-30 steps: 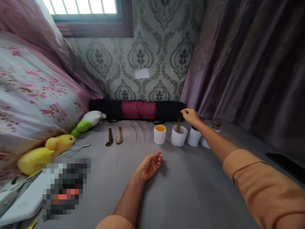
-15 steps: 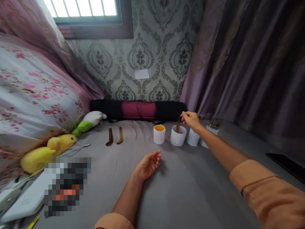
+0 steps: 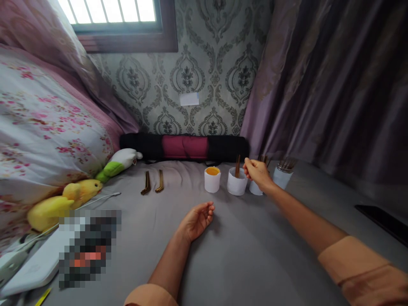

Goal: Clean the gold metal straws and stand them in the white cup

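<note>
Beside the cup, the right hand has closed fingers, contents unclear; the left hand curls loosely, empty. Sticks stand in that cup; a knuckle's bump could tip it onto the sheet.

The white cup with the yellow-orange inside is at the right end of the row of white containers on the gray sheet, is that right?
Not the right end: the head view shows that white cup at the left end of the row of white containers on the gray sheet.
</note>
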{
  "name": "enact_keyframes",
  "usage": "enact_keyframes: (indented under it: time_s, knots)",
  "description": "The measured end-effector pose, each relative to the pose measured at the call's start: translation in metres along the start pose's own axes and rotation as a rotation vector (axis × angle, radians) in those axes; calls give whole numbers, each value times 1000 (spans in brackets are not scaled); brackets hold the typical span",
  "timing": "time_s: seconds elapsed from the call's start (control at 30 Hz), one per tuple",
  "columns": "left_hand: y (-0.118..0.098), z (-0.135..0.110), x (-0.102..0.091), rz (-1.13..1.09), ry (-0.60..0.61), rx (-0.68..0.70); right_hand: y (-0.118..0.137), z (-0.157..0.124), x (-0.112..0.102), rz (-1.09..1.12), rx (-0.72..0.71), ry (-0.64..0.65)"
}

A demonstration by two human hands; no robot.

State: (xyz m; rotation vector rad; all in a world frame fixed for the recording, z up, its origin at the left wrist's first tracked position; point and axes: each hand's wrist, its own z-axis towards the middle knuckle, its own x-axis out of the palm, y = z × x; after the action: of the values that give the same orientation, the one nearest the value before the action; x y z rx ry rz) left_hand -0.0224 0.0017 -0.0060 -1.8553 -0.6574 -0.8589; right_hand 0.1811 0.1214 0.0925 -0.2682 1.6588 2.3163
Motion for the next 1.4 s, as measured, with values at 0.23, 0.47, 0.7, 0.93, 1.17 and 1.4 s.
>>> enact_keyframes:
  time_s: [0.23,0.47,0.7,0.93,1.17,1.4]
  knots:
    - [0,-2,2,2,-8,3,-2,-22,10,34,11,50]
    - [-1,-4,5,3,-6,-1,-8,-42,28,64,70,124]
    - [0,-3,4,9,0,1,-34,-62,61,-4,126,172]
    - [0,-5,6,47,0,33,-49,-76,78,-129,61,206]
    - [1,-4,5,48,42,57,-59,-81,81,-146,-4,205]
    - [0,-4,7,52,22,48,-58,-85,81,-192,-40,220]
